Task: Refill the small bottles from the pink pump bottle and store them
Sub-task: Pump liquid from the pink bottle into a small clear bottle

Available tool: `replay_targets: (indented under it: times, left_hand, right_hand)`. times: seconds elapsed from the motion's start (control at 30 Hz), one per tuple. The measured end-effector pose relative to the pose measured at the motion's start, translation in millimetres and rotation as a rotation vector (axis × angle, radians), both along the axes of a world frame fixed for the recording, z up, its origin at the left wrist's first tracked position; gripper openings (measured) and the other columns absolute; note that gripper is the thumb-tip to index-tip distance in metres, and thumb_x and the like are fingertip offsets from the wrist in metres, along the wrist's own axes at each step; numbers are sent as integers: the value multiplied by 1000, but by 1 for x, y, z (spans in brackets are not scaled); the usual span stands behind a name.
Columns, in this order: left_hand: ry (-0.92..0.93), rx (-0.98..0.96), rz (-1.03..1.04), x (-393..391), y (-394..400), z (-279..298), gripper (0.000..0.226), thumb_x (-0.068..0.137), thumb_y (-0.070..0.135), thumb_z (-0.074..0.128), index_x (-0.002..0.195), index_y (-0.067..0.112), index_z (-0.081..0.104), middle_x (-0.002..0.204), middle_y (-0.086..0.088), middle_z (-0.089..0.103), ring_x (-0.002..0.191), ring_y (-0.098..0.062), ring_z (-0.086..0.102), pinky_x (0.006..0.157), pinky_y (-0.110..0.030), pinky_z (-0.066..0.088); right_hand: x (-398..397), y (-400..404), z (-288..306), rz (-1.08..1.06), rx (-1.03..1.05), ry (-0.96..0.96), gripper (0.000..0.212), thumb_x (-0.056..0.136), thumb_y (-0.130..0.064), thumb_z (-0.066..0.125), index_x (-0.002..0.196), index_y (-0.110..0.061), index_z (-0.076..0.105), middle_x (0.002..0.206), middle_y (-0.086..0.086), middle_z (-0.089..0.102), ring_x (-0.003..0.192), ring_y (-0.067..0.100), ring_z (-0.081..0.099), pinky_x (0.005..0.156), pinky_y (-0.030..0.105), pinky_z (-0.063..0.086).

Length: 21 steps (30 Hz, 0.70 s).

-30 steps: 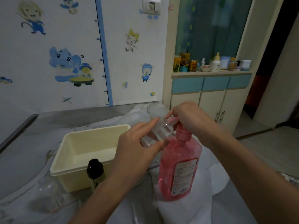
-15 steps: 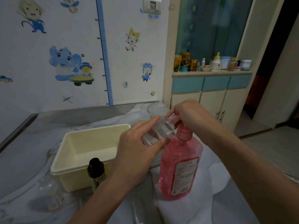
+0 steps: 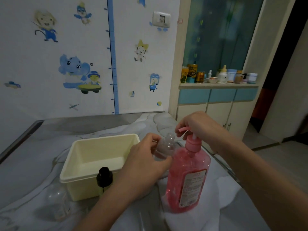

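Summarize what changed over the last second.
The pump head on the pink pump bottle has risen from pressed down; the right hand rose with it, fingers on the nozzle. The left hand keeps gripping the small clear bottle beneath the spout. The cream tub and dark-capped bottle stayed put.

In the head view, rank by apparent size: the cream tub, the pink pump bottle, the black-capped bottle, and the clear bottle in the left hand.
1. cream tub
2. pink pump bottle
3 and 4. Unsure: black-capped bottle and clear bottle are both partly hidden by the left hand.
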<state>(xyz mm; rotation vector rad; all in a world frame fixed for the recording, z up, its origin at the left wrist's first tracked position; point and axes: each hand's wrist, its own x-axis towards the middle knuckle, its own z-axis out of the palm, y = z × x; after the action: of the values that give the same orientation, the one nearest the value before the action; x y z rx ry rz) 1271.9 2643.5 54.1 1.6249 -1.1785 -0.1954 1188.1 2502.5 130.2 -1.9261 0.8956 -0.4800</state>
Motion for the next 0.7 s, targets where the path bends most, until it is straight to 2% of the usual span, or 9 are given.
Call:
replay_targets:
  times: [0.07, 0.13, 0.17, 0.23, 0.3, 0.37, 0.47, 0.57, 0.7]
  left_hand:
    - [10, 20, 0, 5, 3, 2, 29, 69, 24, 77, 86, 33, 56, 83, 18, 69, 78, 9, 63, 68, -7, 47]
    - [26, 56, -11, 12, 8, 4, 30, 70, 21, 78, 91, 29, 58, 88, 12, 71, 79, 3, 66, 76, -19, 54]
    - [38, 71, -21, 15, 10, 6, 31, 70, 21, 78, 93, 28, 59, 89, 10, 72, 80, 0, 67, 77, -24, 56]
    - [50, 108, -38, 22, 15, 8, 35, 70, 24, 80, 98, 25, 59, 89, 9, 72, 79, -2, 68, 70, -23, 57]
    - [57, 151, -46, 31, 18, 11, 39, 69, 27, 82, 100, 23, 59, 89, 8, 72, 81, -7, 69, 65, -22, 55]
    - [66, 162, -62, 39, 22, 12, 39, 67, 25, 83, 98, 19, 59, 87, 2, 74, 81, -16, 70, 69, -31, 54]
    - [120, 193, -113, 47, 29, 12, 39, 70, 11, 79, 103, 13, 58, 89, 0, 75, 80, -15, 71, 74, -34, 53]
    - [132, 240, -150, 53, 35, 11, 40, 70, 9, 80, 104, 13, 59, 92, 0, 75, 87, -18, 71, 83, -40, 55]
    - [110, 310, -166, 58, 40, 9, 43, 70, 12, 82, 106, 14, 59, 95, 0, 74, 88, -17, 71, 84, -42, 57]
  right_hand:
    - [-1, 0, -3, -74, -85, -28, 27, 89, -14, 44, 93, -1, 67, 75, 6, 66, 58, 11, 56, 56, 23, 46]
    - [-4, 6, -4, -142, -353, -111, 22, 90, -22, 45, 86, -11, 64, 87, 4, 66, 66, 12, 57, 60, 25, 50]
    - [-7, 14, -2, -165, -493, -202, 21, 92, -23, 45, 87, -15, 63, 87, 0, 64, 69, 9, 57, 60, 21, 50]
    - [-12, 34, 7, -79, -634, -368, 18, 93, -22, 46, 87, -16, 62, 81, -3, 62, 67, 4, 55, 55, 12, 46]
    - [-18, 55, 15, 135, -635, -369, 18, 93, -21, 46, 85, -16, 62, 74, -1, 63, 63, 6, 57, 55, 16, 46]
    - [-24, 75, 19, 385, -566, -179, 19, 93, -24, 47, 82, -20, 62, 72, -1, 64, 61, 8, 60, 55, 19, 49]
    - [-27, 91, 3, 684, -532, 263, 12, 92, -32, 51, 90, -28, 62, 83, -5, 66, 71, 6, 65, 64, 18, 57]
    - [-20, 97, -38, 821, -604, 567, 18, 86, -40, 59, 104, -36, 59, 98, -14, 63, 85, 5, 63, 75, 20, 55]
    - [-19, 111, -87, 900, -543, 795, 48, 78, -43, 68, 121, -40, 47, 113, -7, 60, 98, 13, 59, 85, 32, 52]
